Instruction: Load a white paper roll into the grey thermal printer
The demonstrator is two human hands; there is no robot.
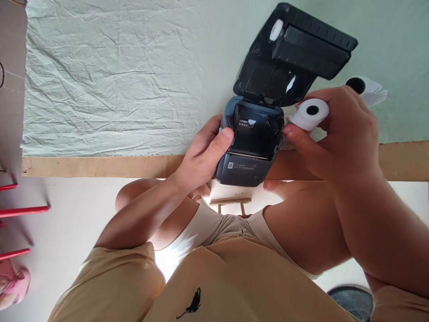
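A dark blue-black portable label printer [246, 172] is held above the table's front edge, its black lid [268, 76] swung up and back. Inside, the paper bay [251, 136] shows a small white label and no roll. My left hand [209, 154] grips the printer's left side, thumb resting on the rim. Just right of the bay, my right hand [345, 129] holds a small white paper roll [310, 115] with a dark core, its end facing up. Some right fingers are hidden behind the roll and the printer.
Behind my right hand another white roll [368, 87] with a loose paper end lies on the wrinkled pale green cloth [117, 80]. A brown wooden table edge [100, 166] runs along the front. Red bars [23, 211] and a pink shoe [20, 284] are on the floor at left.
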